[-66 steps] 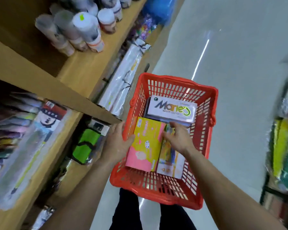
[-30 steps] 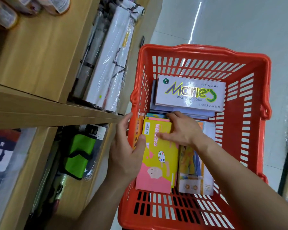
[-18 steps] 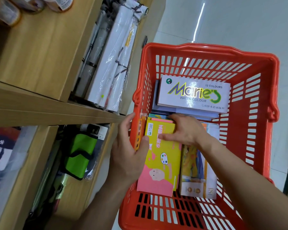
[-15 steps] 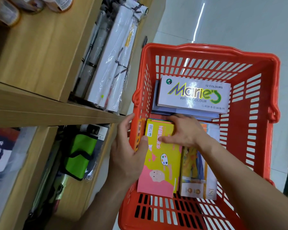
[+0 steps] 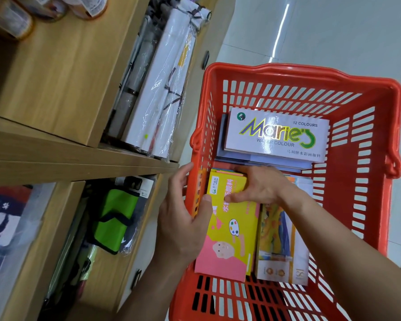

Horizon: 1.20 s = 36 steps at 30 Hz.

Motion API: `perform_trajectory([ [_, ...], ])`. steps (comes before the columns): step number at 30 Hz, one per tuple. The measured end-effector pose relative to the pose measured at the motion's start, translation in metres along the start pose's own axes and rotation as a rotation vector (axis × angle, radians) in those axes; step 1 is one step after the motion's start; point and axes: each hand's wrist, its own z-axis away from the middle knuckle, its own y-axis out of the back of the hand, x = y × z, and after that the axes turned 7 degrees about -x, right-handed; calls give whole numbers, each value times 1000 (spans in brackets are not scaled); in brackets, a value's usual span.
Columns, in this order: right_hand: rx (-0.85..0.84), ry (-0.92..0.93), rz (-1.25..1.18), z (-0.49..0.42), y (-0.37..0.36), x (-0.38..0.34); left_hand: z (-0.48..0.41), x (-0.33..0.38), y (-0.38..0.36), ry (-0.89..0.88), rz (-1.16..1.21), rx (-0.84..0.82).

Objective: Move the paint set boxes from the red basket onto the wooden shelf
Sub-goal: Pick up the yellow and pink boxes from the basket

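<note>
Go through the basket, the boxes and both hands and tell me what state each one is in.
Red basket: holding boxes.
Yellow box: in basket, gripped by both hands.
Marie's box: flat on a stack, untouched.
Orange box: lying beside yellow box.
Left hand: thumb on yellow box.
Right hand: on yellow box's top end.

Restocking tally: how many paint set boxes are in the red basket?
3 tops show: the Marie's box at the far end, the yellow-pink box near left under both hands, the white-orange box beside it. Edges beneath suggest more hidden.
</note>
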Motion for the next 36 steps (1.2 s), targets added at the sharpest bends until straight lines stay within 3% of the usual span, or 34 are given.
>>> perform_trajectory([
  [7,55,34,-19,23,10,-6,1,3,1,8,12,-9],
  [13,-180,33,-68,40,33,-15,3,9,4,43,31,-31],
  [18,-258,39,-165,36,37,-17,4,9,4,57,47,-33],
  [24,-117,164,-162,39,54,-28,3,4,3,51,97,-38],
  [29,77,163,-223,72,92,-13,5,9,5,12,88,-40],
  [33,161,183,-400,110,101,1,7,30,5,-68,-199,-16],
  [36,172,217,-485,138,104,11,2,54,0,-139,-299,-148],
])
